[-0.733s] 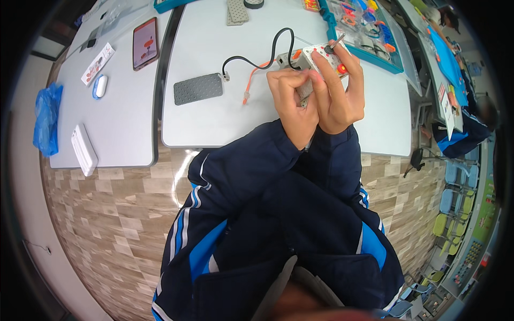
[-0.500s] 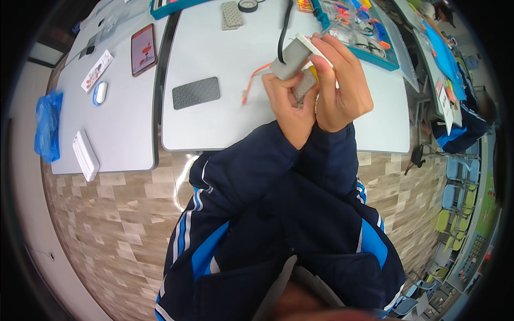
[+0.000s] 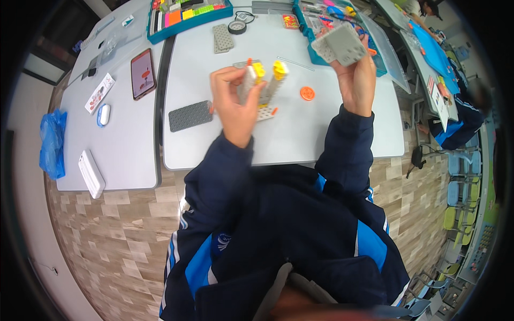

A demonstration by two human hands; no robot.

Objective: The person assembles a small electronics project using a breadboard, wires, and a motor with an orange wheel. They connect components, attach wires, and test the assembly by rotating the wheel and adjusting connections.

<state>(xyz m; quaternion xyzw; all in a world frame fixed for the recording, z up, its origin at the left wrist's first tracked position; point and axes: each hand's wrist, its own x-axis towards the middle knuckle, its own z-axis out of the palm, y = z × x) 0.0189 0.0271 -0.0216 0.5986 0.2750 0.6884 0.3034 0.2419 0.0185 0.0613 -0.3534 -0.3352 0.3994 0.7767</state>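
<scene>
My left hand (image 3: 235, 104) grips one upright of a building-brick model (image 3: 276, 81) with pale grey uprights and yellow tops. The model stands on the table; its base is partly hidden by my fingers. My right hand (image 3: 357, 80) is raised to the right, apart from the model. Its fingers close round a boxy light-grey building part (image 3: 342, 45) with a flat plate-like side. Between my hands an orange wheel-like disc (image 3: 307, 93) lies on the tabletop. A thin grey rod (image 3: 295, 63) lies beyond the model.
A dark grey plate (image 3: 191, 116) lies left of the model. Light grey plates (image 3: 223, 39) and a black ring (image 3: 237, 27) sit farther back. Teal parts trays (image 3: 188, 22) line the far edge. On the left table are a phone (image 3: 143, 74) and a blue bag (image 3: 52, 144).
My hands have moved apart. The left one is now lower left, on the brick model; the right one has carried the grey part to the right. The orange disc has come into sight.
</scene>
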